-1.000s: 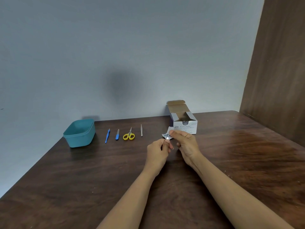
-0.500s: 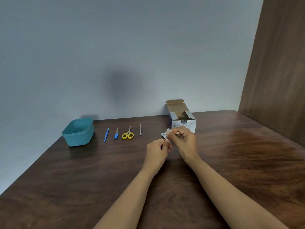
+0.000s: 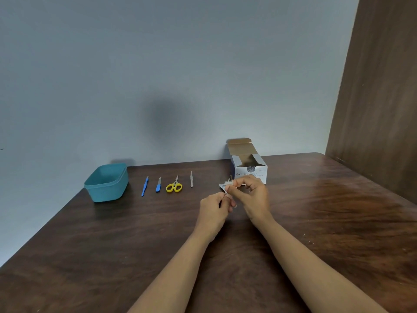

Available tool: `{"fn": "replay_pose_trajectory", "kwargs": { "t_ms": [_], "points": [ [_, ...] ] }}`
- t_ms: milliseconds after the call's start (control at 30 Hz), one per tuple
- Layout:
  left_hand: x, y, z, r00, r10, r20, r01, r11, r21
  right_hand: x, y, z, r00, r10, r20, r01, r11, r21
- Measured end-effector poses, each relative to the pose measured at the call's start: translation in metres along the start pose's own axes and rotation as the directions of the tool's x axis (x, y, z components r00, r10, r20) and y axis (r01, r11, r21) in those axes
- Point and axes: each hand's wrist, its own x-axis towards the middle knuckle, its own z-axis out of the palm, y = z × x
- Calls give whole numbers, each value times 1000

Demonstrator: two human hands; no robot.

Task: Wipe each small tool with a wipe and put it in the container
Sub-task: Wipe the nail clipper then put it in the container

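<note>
My left hand [image 3: 214, 207] grips the lower end of a thin metal tool whose tip [image 3: 231, 177] pokes up behind a crumpled white wipe [image 3: 223, 185]. My right hand [image 3: 253, 195] pinches that wipe around the tool's shaft, just above my left fingers. On the table to the left lie a thin blue tool [image 3: 144, 186], a blue-handled file [image 3: 158, 184], yellow scissors [image 3: 174, 185] and metal tweezers [image 3: 191, 179] in a row. The teal container [image 3: 107, 188] stands at the far left of the row, open on top.
An opened white box of alcohol swabs [image 3: 250, 173] stands just behind my right hand, against the grey wall. A brown wooden panel [image 3: 379, 109] rises along the table's right side. The table's left edge runs diagonally past the container.
My right hand has slid the wipe a little down the tool toward my left hand. My left hand and the tools on the table have stayed put.
</note>
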Motion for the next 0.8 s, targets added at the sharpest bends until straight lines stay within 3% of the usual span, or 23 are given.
{"fn": "replay_pose_trajectory", "kwargs": {
  "t_ms": [200,300,600,800],
  "points": [
    [0,-1,0,1000,-10,-3,10,1000,-8,-1,2,1,995,-83,57,90,987,-131],
    [1,-2,1,1000,-9,-4,9,1000,-8,-2,2,2,992,-103,71,111,988,-109],
    [1,-3,1,1000,-27,-1,27,1000,-17,-1,2,1,1000,-6,-25,4,998,-56],
    [0,-1,1,1000,10,9,-10,1000,-13,-2,-1,1,990,-126,65,137,972,-190]
  ]
}}
